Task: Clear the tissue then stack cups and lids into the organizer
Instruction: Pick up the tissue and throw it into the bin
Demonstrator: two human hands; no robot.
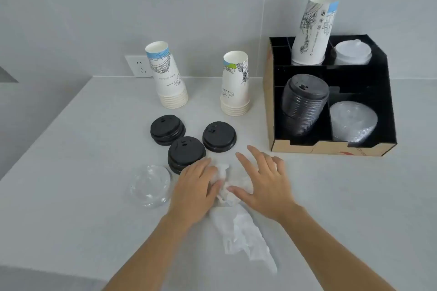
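Resting on the pale countertop (71, 172), both hands meet over a crumpled white tissue (238, 227). The left hand (196, 184) lies palm down with fingers loosely curled, its fingertips pressing the upper end of the tissue. The right hand (262, 182) is spread open, palm down, fingers apart, its thumb touching the tissue; whether either hand actually grips the tissue cannot be told. The rest of the tissue trails toward the near edge between the two forearms.

Just left of the left hand sits a clear domed lid (150, 184). Beyond the hands lie three low stacks of black lids (218, 136), close together. Farther back stand two stacks of upside-down paper cups: the left cup stack (169, 78) and the middle cup stack (236, 84), well apart.

At the right stands the organizer (307, 147), black inside with cardboard walls. Its rear compartments hold a tilted stack of paper cups (312, 30) and white lids (353, 53). Its front compartments hold a leaning column of black lids (303, 104) and clear lids (353, 123).
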